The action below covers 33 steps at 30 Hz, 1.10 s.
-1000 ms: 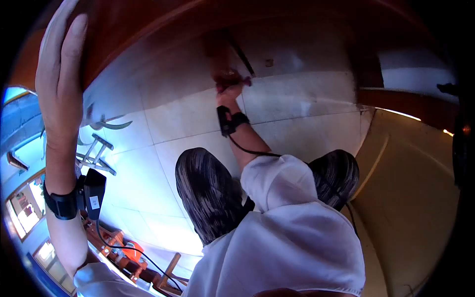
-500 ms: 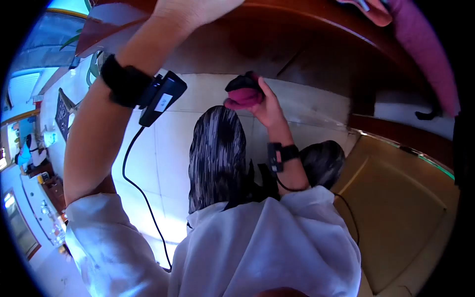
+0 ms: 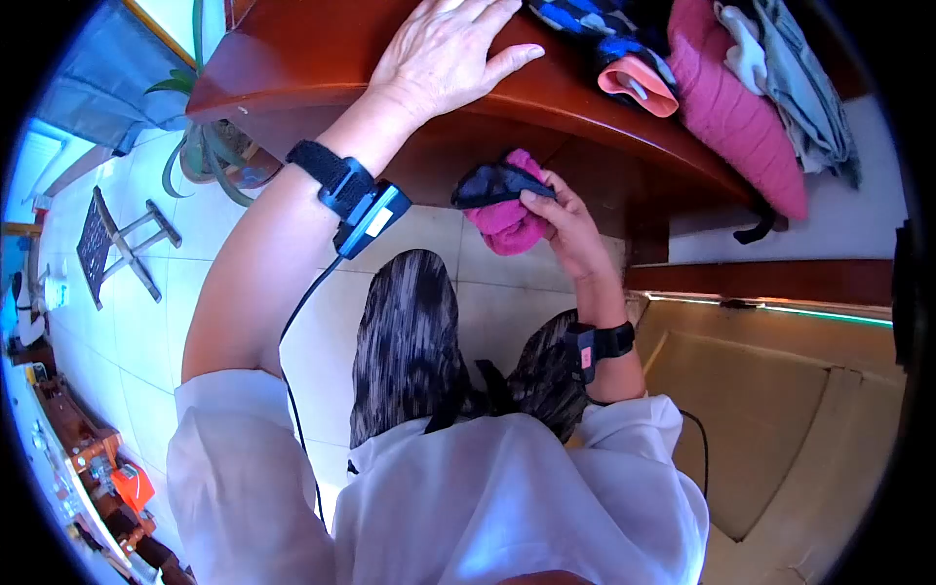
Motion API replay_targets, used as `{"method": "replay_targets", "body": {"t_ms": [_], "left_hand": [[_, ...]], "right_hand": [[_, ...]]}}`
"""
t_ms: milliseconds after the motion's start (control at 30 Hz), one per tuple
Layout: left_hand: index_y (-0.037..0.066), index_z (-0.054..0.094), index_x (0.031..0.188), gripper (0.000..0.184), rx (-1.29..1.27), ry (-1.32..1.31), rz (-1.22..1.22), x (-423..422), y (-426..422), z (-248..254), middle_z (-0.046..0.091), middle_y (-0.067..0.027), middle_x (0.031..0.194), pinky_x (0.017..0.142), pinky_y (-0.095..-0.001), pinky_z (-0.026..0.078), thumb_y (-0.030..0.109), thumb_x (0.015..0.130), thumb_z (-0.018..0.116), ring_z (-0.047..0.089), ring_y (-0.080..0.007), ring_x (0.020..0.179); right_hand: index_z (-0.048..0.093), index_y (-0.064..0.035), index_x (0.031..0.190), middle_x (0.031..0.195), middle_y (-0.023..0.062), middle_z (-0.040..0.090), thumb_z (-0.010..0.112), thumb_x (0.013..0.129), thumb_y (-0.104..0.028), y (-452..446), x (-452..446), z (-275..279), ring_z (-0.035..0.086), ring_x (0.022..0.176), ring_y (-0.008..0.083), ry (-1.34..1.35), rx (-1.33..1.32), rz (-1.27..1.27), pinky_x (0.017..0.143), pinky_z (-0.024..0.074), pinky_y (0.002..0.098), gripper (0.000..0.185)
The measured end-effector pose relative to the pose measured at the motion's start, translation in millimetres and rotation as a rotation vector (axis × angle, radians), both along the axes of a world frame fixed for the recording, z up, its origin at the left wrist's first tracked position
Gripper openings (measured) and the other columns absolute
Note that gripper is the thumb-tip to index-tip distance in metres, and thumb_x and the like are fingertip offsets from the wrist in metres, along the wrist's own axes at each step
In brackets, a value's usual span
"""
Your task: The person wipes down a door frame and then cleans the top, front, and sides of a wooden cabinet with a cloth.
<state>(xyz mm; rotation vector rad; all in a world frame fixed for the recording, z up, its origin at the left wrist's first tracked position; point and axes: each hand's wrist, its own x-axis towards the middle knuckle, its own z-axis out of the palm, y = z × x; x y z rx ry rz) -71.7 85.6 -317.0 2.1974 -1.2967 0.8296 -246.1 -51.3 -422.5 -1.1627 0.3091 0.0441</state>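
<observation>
Raised nearer the table (image 3: 312,49) edge since earlier: pink-and-black cloth (image 3: 511,224), clamped in grip of right hand (image 3: 575,232), fingers partly hidden. Left hand (image 3: 439,63) spread on table, some fingertips cut off.

The right hand (image 3: 577,232) grips a cloth (image 3: 517,229) on the near side of the table (image 3: 302,49), with the legs (image 3: 409,341) behind the grip, toward the body, and a flat panel (image 3: 770,409) behind it to the right. Ahead and left of the grip, the left hand (image 3: 439,63) rests on the tabletop near the edge, while a towel (image 3: 717,97) and other clothes (image 3: 811,88) lie ahead and right at the table. Well to the left, past the left forearm, are a plant (image 3: 207,151) and, on the floor (image 3: 136,390), a stool (image 3: 117,244).
</observation>
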Motion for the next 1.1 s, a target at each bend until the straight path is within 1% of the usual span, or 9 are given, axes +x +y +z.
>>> {"method": "replay_targets", "body": {"t_ms": [300,400,533,633,700,767,900,1000,1100], "left_hand": [[0.0,0.049,0.121,0.056,-0.182,-0.031,-0.301,3,16,1,0.047,-0.0192,0.125,0.102,-0.0415,0.032,0.036,0.08,0.062,0.042,-0.0327,0.12],[0.008,0.061,0.103,0.025,-0.495,-0.111,-0.243,-34,36,-2,0.061,-0.008,0.107,0.082,-0.0352,0.047,0.021,0.082,0.061,0.058,-0.0245,0.098],[0.01,0.048,0.126,0.055,-0.247,0.422,-0.06,-107,81,-50,0.047,-0.0151,0.128,0.093,-0.0403,0.043,0.032,0.078,0.066,0.048,-0.0323,0.116],[0.011,0.042,0.13,0.061,-0.495,0.781,-0.068,-116,105,-101,0.045,-0.0148,0.127,0.092,-0.0347,0.043,0.003,0.074,0.067,0.05,-0.0303,0.113],[0.007,0.044,0.127,0.048,-0.701,1.009,0.04,-114,128,-136,0.054,-0.0077,0.116,0.087,-0.0264,0.043,0.003,0.082,0.06,0.052,-0.0128,0.103],[0.006,0.047,0.121,0.045,-0.846,1.109,0.248,-108,158,-161,0.055,-0.0064,0.104,0.085,-0.0285,0.045,0.003,0.08,0.063,0.055,-0.0172,0.098],[0.004,0.049,0.109,0.035,-1.275,1.516,0.537,-89,227,-242,0.057,-0.0099,0.102,0.081,-0.0352,0.049,0.011,0.079,0.066,0.057,-0.0203,0.094],[0.002,0.049,0.109,0.036,-1.579,1.802,0.375,-81,279,-320,0.058,-0.0151,0.103,0.074,-0.0391,0.054,0.014,0.079,0.064,0.061,-0.0266,0.089],[0.0,0.05,0.107,0.034,-1.614,1.881,0.626,-67,288,-367,0.058,-0.0151,0.101,0.072,-0.04,0.055,0.015,0.08,0.063,0.062,-0.0282,0.087]], "right_hand": [[0.055,-0.006,0.11,0.097,0.0,0.06,0.068,0.081,-0.013,36,-7,16,0.056,0.087,0.0094,-0.127,-0.182,-0.059,0.082,0.0437,0.0233,0.033],[0.054,-0.0065,0.099,0.092,-0.0004,0.057,0.068,0.081,-0.013,37,-2,24,0.053,0.085,0.0085,-0.129,-0.22,-0.189,0.08,0.0424,0.0226,0.024],[0.053,-0.0051,0.102,0.093,0.0,0.057,0.065,0.083,-0.015,50,15,24,0.053,0.085,0.0095,-0.148,-0.271,-0.074,0.079,0.0431,0.0243,0.025],[0.062,0.0001,0.103,0.098,0.0146,0.065,0.062,0.085,-0.028,87,18,56,0.061,0.096,0.0206,-0.331,-0.905,0.313,0.082,0.0459,0.0249,0.033],[0.068,-0.0032,0.088,0.088,0.0123,0.067,0.062,0.084,-0.028,84,39,69,0.066,0.082,0.0242,-0.722,-1.192,0.099,0.069,0.0516,0.0287,0.026],[0.066,-0.0022,0.084,0.081,0.012,0.065,0.064,0.083,-0.02,71,63,109,0.063,0.07,0.0235,-0.794,-1.308,-0.197,0.064,0.051,0.0304,0.018],[0.059,-0.007,0.111,0.122,0.0125,0.054,0.053,0.089,-0.024,16,127,119,0.047,0.117,0.026,-0.989,-1.765,0.063,0.099,0.0356,0.0345,0.028],[0.051,-0.0088,0.123,0.133,0.0116,0.045,0.049,0.091,-0.027,14,140,111,0.035,0.129,0.0263,-0.998,-1.767,0.133,0.104,0.0281,0.0359,0.037],[0.046,-0.008,0.129,0.136,0.0124,0.042,0.048,0.09,-0.032,24,130,125,0.034,0.13,0.0269,-1.076,-1.85,0.312,0.106,0.0248,0.0376,0.046]]}}
